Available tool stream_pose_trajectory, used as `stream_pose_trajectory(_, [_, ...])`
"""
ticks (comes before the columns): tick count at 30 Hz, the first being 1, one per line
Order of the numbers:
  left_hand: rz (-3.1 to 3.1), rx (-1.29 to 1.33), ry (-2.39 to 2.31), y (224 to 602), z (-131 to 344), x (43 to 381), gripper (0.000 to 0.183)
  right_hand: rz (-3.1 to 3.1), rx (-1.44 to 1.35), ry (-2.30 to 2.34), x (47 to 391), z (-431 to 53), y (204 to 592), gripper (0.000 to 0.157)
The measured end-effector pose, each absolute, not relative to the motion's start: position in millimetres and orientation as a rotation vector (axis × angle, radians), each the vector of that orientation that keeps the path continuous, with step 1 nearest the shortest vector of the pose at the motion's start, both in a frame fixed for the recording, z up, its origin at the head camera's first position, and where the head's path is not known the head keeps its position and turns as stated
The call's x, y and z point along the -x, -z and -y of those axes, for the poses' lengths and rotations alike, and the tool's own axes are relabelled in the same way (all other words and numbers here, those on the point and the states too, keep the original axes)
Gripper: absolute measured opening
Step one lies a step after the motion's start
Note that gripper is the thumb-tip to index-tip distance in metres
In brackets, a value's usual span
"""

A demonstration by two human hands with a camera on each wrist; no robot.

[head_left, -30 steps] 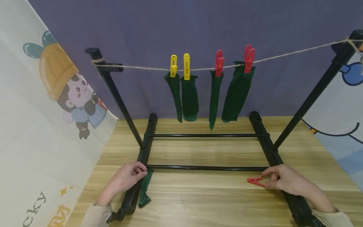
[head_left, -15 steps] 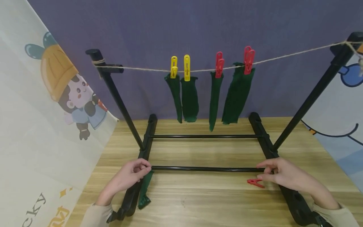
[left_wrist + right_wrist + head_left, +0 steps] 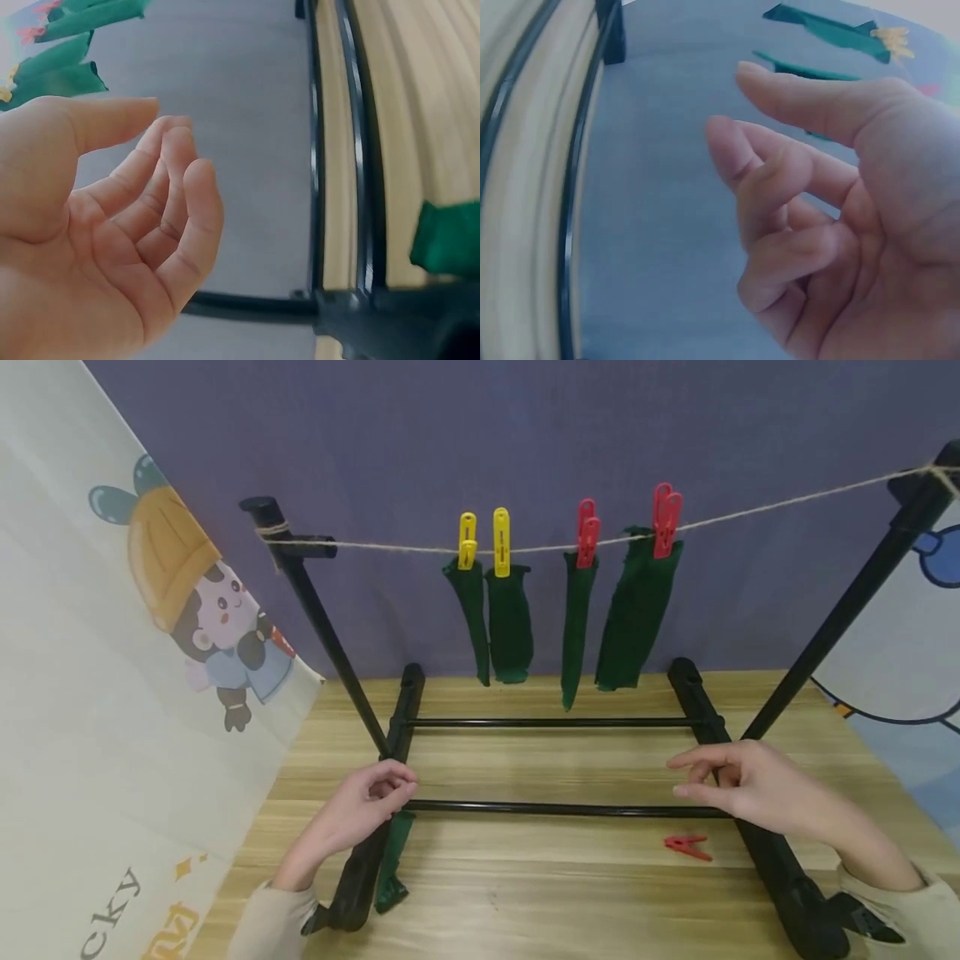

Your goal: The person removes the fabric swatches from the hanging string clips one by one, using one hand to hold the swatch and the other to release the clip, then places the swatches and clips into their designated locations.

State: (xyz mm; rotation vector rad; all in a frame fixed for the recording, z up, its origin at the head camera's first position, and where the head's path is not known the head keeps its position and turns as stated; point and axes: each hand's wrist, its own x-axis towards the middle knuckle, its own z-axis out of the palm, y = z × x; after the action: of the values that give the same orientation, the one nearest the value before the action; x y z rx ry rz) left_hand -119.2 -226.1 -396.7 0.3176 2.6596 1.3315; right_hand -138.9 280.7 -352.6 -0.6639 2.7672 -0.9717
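My left hand [image 3: 367, 806] hovers over the left foot of a black rack, fingers loosely curled with nothing between them; the left wrist view shows the bare palm [image 3: 105, 247]. Just below it, a strip of green cloth [image 3: 393, 864] lies on the table against the rack foot. My right hand [image 3: 765, 785], also holding nothing, is raised above the right foot, thumb and index finger apart. A red clothespin [image 3: 686, 846] lies on the table below that hand. Green cloth pieces [image 3: 510, 627] hang from a string [image 3: 390, 547], pinned by yellow clothespins [image 3: 502, 543] and red clothespins [image 3: 666, 522].
The rack's slanted posts [image 3: 326, 627] rise left and right and carry the string. Two thin black crossbars [image 3: 555, 808] join its feet low over the wooden table [image 3: 525, 893]. Behind stands a purple-grey backdrop [image 3: 420, 452], with a printed white sheet [image 3: 150, 735] at the left.
The right hand has let go of the red clothespin, leaving it on the table, and moved up. The left hand has risen slightly and shifted right. The hanging cloths stay pinned.
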Motion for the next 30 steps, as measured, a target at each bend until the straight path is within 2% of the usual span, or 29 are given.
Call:
stream_pose_trajectory(6, [-2.665,-0.36,-1.419,383.1,211.0,121.8,0.017,-2.853,0.73,1.038,139.8,-266.0,327.5,0.021])
stream_pose_trajectory(15, [-2.635,-0.411,-1.634,366.4,195.3,121.5,0.015,-2.906,0.771,0.992,140.5,-247.5,303.9,0.019])
stream_pose_trajectory(25, [-2.726,-0.332,-1.819,348.5,184.3,133.1,0.023,-2.918,0.855,1.029,146.0,-226.7,282.4,0.026])
stream_pose_trajectory(30, [-2.751,-0.374,-1.831,338.5,178.1,139.9,0.023,-2.913,0.896,1.028,146.6,-216.4,273.6,0.029])
